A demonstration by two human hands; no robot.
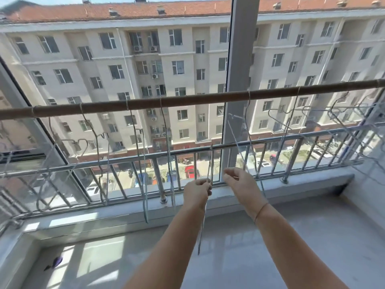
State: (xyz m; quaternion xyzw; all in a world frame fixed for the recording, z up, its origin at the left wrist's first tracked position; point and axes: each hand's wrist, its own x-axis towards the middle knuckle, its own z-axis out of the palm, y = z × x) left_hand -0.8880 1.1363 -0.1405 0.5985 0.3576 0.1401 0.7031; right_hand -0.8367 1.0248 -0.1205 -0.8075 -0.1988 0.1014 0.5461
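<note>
The left hand is closed in a fist round a pale grey-blue cord, fingers curled tight over it; the cord rises from the top of the fist in front of the railing, and its loose tail hangs below the wrist toward the floor. Just beside it, a little higher, the right hand has its fingers curled, thumb and forefinger drawn together on a thin pale strand; that strand is faint against the glass, climbing up and to the left from the fingertips; a thin string bracelet circles this wrist. The two hands sit near each other without touching, both held out in front of the white window sill.

Above them a long brown wooden rod spans the view, sloping up to the right; more grey-blue cords are tied on it and dangle to the left of the hands; bent wire hangers hang at both ends. Behind stands a silver metal railing with upright bars, then the grey window post; a pale apartment block with a red roof stands across the street. A small purple object lies on the glossy floor at lower left.
</note>
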